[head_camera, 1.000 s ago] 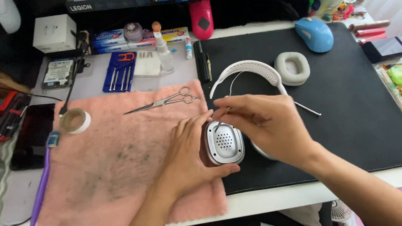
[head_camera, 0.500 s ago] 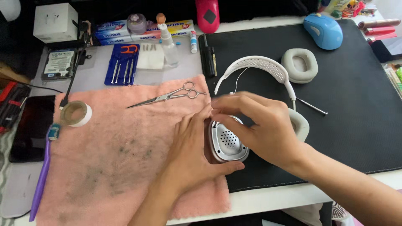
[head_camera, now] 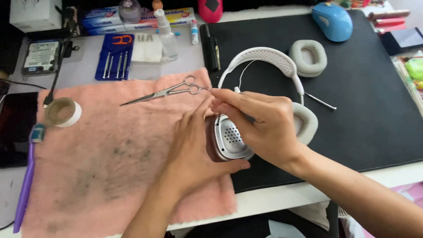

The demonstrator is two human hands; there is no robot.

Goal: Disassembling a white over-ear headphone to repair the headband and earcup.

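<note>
- At the towel's right edge, the left hand cups the bare ear cup from behind, fingers curled round it, thumb beneath.
- Right hand arches over the headphones, fingertips pinched together above the cup; what they pinch, I cannot tell.
- Scissors lie just beside the fingertips.
- Black mat is bare to the right.

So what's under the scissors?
The scissors lie flat on the stained pink towel. The towel covers whatever is beneath it. Both hands are apart from them, on the earcup.
</note>
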